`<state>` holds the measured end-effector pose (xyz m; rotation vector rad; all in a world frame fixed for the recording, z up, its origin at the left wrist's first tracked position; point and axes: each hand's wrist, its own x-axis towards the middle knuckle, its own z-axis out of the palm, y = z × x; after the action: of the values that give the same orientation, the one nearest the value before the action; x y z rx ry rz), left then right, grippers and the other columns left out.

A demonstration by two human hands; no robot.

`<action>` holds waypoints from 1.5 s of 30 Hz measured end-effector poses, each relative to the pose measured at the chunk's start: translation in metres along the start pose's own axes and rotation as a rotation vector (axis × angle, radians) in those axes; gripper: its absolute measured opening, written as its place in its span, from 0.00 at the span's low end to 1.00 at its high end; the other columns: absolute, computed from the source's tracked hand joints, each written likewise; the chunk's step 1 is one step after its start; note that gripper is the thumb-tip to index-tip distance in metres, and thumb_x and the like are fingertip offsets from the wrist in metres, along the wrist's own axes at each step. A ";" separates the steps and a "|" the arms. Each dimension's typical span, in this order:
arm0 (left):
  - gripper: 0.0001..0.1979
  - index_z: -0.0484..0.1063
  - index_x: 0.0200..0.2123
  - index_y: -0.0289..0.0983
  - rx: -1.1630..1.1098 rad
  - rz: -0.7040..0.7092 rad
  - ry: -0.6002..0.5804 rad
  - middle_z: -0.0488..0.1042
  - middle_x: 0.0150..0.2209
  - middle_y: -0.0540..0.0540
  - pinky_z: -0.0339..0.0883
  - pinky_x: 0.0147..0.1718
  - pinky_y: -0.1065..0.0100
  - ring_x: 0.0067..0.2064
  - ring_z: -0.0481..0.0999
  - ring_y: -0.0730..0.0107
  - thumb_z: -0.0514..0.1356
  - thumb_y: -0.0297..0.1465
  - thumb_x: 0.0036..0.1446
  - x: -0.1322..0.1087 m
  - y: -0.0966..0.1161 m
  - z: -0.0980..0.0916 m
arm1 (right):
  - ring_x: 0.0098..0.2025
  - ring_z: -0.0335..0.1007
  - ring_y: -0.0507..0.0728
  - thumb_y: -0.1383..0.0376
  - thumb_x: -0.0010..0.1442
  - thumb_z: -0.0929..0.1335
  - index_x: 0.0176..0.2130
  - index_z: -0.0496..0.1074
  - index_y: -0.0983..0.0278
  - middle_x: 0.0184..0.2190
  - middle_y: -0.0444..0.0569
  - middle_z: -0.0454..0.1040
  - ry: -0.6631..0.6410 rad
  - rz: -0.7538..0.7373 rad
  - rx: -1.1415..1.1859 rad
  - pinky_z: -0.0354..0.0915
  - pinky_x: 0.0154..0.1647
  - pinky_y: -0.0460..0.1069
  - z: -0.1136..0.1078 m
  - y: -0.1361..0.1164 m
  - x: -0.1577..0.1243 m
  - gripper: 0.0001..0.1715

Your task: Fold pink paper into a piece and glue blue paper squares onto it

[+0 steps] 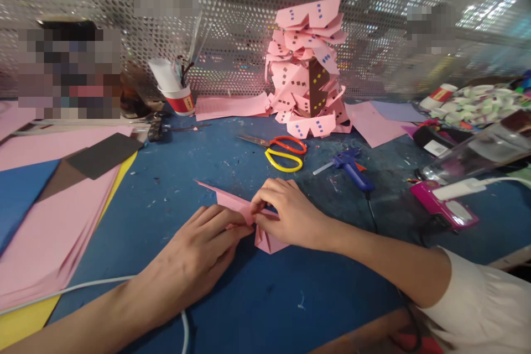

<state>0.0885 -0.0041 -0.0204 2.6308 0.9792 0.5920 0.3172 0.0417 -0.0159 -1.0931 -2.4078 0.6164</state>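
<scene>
A folded piece of pink paper [271, 240] is held just over the blue tabletop, its thin pointed end reaching up to the left. My left hand [203, 249] pinches its near edge, thumb and fingers closed on it. From the right, my right hand [288, 213] grips the same paper close to the left fingertips, fingers curled and pressed together. The fingers hide part of the folds. Beyond the hands lie scissors [286, 161] with one red and one yellow handle. A blue glue gun [352, 170] rests to their right.
A stack of folded pink pieces [296, 80] stands at the back by a perforated metal screen. Coloured sheets [50, 221] cover the left side. A paper cup [177, 100] stands behind. A magenta device [443, 207], a clear bottle [477, 149] and white cables [99, 281] lie around.
</scene>
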 end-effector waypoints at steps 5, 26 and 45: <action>0.18 0.71 0.55 0.40 0.051 0.035 -0.021 0.75 0.51 0.43 0.66 0.47 0.59 0.50 0.72 0.61 0.53 0.21 0.66 0.001 0.000 0.001 | 0.44 0.67 0.55 0.71 0.60 0.71 0.37 0.74 0.59 0.39 0.43 0.73 -0.019 -0.001 0.016 0.55 0.48 0.52 -0.002 0.000 0.001 0.06; 0.15 0.74 0.51 0.41 0.254 0.178 0.036 0.76 0.48 0.44 0.69 0.41 0.57 0.46 0.74 0.58 0.55 0.22 0.67 0.002 -0.002 0.005 | 0.45 0.66 0.55 0.70 0.54 0.72 0.38 0.73 0.60 0.39 0.42 0.72 -0.005 0.001 0.026 0.54 0.47 0.51 0.000 0.000 0.001 0.10; 0.19 0.71 0.59 0.43 0.291 0.182 -0.007 0.75 0.51 0.42 0.69 0.44 0.58 0.47 0.73 0.59 0.51 0.25 0.69 -0.007 -0.003 0.006 | 0.44 0.67 0.55 0.73 0.58 0.70 0.38 0.74 0.60 0.39 0.43 0.73 -0.012 0.003 0.022 0.54 0.47 0.50 0.000 0.002 0.001 0.09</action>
<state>0.0847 -0.0076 -0.0285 3.0012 0.8884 0.5118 0.3176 0.0436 -0.0166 -1.0873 -2.4040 0.6504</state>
